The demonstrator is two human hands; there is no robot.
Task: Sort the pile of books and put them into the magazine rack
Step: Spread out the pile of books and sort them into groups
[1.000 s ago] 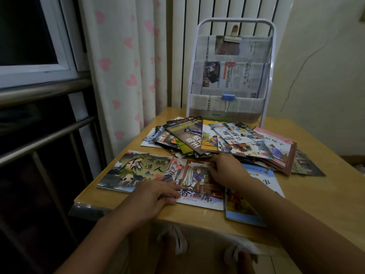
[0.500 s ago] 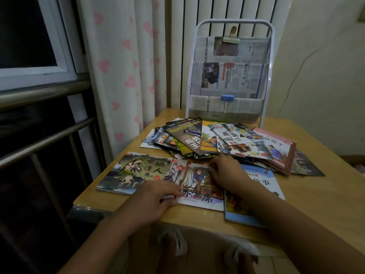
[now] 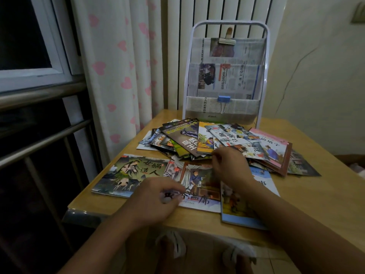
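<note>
A white-framed magazine rack (image 3: 227, 110) lined with newspaper stands at the table's back edge. In front of it lies a loose pile of picture books (image 3: 233, 136). Three books lie flat in a row nearer me: a green-cover book (image 3: 132, 173), a curtain-cover book (image 3: 197, 180) and a blue-edged book (image 3: 242, 211). My left hand (image 3: 156, 200) has its fingers curled round the curtain-cover book's lower left corner. My right hand (image 3: 230, 168) lies over that book's upper right corner, bent fingers at the pile's near edge; what they hold is hidden.
The wooden table (image 3: 320, 204) has bare surface on its right side. A heart-print curtain (image 3: 118, 76) and a radiator hang behind. Metal rails (image 3: 43, 135) and a window stand close on the left. My feet show below the table's near edge.
My right hand has slid a little up toward the pile's near edge. My left hand's fingers have curled tighter at the curtain-cover book's corner. The books have not visibly moved.
</note>
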